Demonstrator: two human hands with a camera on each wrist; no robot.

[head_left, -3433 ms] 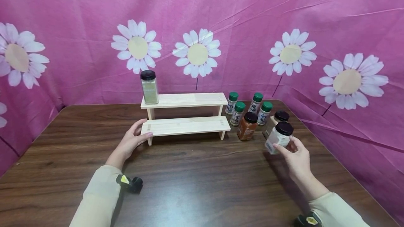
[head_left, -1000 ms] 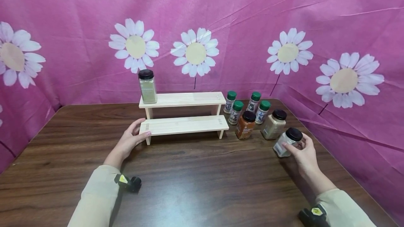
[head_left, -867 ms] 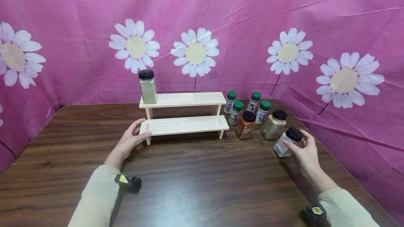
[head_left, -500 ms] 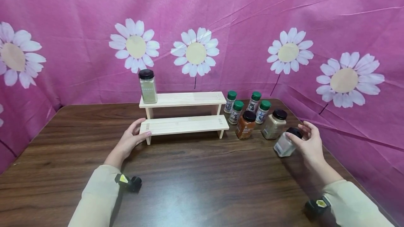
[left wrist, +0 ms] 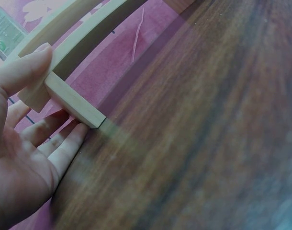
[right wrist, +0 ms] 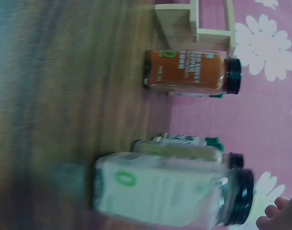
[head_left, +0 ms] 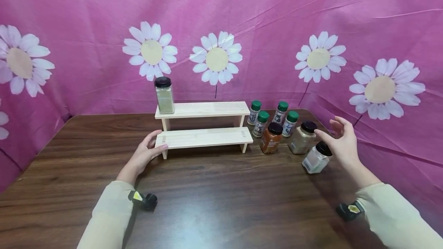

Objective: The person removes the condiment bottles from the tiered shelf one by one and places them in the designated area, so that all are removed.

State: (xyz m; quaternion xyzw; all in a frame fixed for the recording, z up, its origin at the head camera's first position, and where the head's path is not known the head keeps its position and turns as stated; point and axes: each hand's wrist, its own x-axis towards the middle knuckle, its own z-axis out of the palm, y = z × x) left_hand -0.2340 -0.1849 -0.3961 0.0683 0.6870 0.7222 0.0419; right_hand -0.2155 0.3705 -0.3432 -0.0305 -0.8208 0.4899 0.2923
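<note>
My left hand (head_left: 143, 155) holds the left end of the lower step of a two-tier wooden rack (head_left: 204, 138). In the left wrist view its thumb lies on the board and its fingers reach beside the leg (left wrist: 76, 101). My right hand (head_left: 342, 145) is raised with thumb and fingers apart, holding nothing. Just left of it stands a spice jar of white powder (head_left: 315, 160) with a black lid, upright on the table. Behind that is a beige spice jar (head_left: 302, 139). A jar of green powder (head_left: 165, 99) stands on the rack's upper step, at its left end.
An orange-red spice jar (head_left: 271, 139) stands right of the rack. Several small green-capped shakers, one a front shaker (head_left: 259, 126), cluster behind it. A pink flowered cloth (head_left: 221, 18) hangs behind the brown table (head_left: 207, 203) and along its right side.
The white-powder jar has come right and nearer, and been set down. My right hand has let go of it and risen away to the right. My left hand stays on the rack.
</note>
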